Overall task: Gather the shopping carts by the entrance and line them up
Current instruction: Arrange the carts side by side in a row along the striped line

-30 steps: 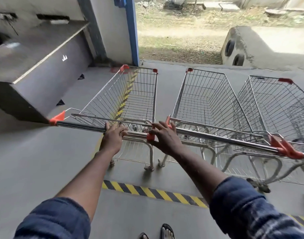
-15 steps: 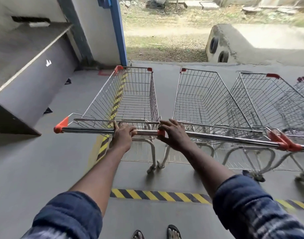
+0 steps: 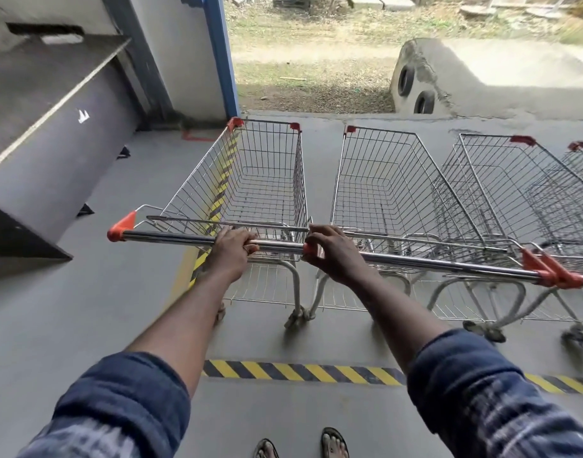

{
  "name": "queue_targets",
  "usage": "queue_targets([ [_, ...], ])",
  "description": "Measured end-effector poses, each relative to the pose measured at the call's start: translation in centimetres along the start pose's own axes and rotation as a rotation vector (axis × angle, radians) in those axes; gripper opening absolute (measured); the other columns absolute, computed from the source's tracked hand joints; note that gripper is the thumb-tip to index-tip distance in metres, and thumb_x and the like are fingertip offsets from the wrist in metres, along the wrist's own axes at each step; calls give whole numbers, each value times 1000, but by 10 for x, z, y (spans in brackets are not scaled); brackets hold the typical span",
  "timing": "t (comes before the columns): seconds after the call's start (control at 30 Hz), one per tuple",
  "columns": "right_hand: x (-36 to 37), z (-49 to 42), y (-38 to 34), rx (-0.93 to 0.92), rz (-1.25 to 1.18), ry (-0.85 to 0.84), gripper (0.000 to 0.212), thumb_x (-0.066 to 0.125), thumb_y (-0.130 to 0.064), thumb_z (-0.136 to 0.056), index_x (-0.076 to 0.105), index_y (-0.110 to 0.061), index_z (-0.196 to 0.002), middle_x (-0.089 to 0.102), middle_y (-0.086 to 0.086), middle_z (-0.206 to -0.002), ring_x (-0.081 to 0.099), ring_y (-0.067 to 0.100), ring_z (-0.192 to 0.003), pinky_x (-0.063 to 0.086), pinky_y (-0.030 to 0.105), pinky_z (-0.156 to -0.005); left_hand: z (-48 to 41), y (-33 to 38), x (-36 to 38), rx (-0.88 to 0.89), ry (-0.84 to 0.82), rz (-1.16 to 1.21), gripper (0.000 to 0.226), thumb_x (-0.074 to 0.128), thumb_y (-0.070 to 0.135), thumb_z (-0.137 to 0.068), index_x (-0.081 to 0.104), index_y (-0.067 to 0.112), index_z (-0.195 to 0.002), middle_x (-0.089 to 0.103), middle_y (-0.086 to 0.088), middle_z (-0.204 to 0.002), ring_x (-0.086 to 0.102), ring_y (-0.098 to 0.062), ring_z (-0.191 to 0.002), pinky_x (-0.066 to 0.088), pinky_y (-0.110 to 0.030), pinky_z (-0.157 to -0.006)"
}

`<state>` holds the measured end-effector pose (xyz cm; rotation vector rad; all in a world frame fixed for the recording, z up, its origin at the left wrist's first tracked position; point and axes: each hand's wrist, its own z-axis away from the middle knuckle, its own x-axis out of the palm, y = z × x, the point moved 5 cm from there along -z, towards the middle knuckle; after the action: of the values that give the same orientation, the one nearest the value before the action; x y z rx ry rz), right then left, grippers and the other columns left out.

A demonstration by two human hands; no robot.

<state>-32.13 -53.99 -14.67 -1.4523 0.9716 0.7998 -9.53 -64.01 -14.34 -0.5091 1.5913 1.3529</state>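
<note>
Gripping left handle: left hand, fingers curling over the chrome bar a little right of its middle.
Gripping second handle: right hand, fingers arching over the bar's left end, covering the spot where it is meeting the left handle's red cap.
Left cart: standing on the floor, nose pointing at the floor's far edge beside the blue door post, basket carrying nothing.
Second cart: standing just beside the left cart on its right, running parallel, rear wheels appearing to be touching.
Third cart and fourth cart: lining up further right, towards the floor's right edge, red handle caps crowding together.
Hazard stripe: crossing the floor behind the carts, nearer the near edge.
Sandalled feet: showing at the floor's near edge.
Grey counter: sitting along the floor's left edge.
</note>
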Motion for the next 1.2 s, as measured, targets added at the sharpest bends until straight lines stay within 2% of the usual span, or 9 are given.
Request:
queue_targets([
  [0.3, 0, 1, 1, 22, -58, 13, 43, 73, -43, -87, 65, -24, -124, 50, -3, -146, 44, 24, -132, 43, 43, -107, 1, 4, -2, 13, 19, -15, 33, 47, 7, -100, 63, 17, -128, 52, -6, -145, 15, -33, -150, 19, -43, -119],
  [0.63, -2, 3, -2, 66, -58, 33, 41, 73, -40, -87, 65, -22, -123, 48, -3, -148, 44, 26, -132, 47, 45, -102, -7, 1, 1, 27, -39, -17, 39, 42, 4, -101, 62, 24, -127, 39, -3, -155, 5, -29, -152, 19, -49, -119],
  [0.77, -2, 3, -1, 96, -46, 17, 43, 72, -41, -87, 64, -23, -125, 46, -5, -151, 43, 24, -135, 47, 45, -102, -10, 0, 2, 40, -57, -20, 36, 44, 10, -102, 62, 25, -128, 35, -8, -157, 8, -31, -152, 17, -49, -119],
  [0.87, -1, 3, 0, 103, -37, 13, 42, 72, -43, -87, 64, -26, -124, 45, -7, -151, 44, 24, -133, 48, 46, -101, -10, -18, -5, 57, -11, -43, 35, 46, 11, -101, 61, 27, -128, 47, -4, -146, 25, -30, -144, 31, -47, -113],
  [0.97, 0, 2, -1, 117, -32, 9, 44, 72, -43, -87, 63, -27, -127, 43, -9, -153, 44, 23, -134, 46, 43, -103, -9, -45, -23, 30, 24, -109, 32, 46, 19, -102, 58, 34, -127, 50, 2, -140, 30, -27, -140, 41, -49, -105],
  [1.07, 1, 3, 0, 130, -25, 2, 45, 70, -43, -89, 61, -27, -129, 41, -10, -154, 43, 22, -135, 46, 43, -103, -9, -56, -33, -5, 1, -136, 31, 46, 29, -103, 57, 32, -133, 45, 1, -149, 25, -27, -146, 36, -50, -111],
  [1.2, -1, 5, -2, 147, -19, 11, 44, 66, -44, -92, 61, -27, -132, 39, -11, -156, 44, 20, -136, 47, 41, -103, -5, -53, -33, -27, -50, -157, 43, 46, 44, -101, 50, 29, -141, 32, -4, -159, 12, -29, -151, 26, -50, -118],
])
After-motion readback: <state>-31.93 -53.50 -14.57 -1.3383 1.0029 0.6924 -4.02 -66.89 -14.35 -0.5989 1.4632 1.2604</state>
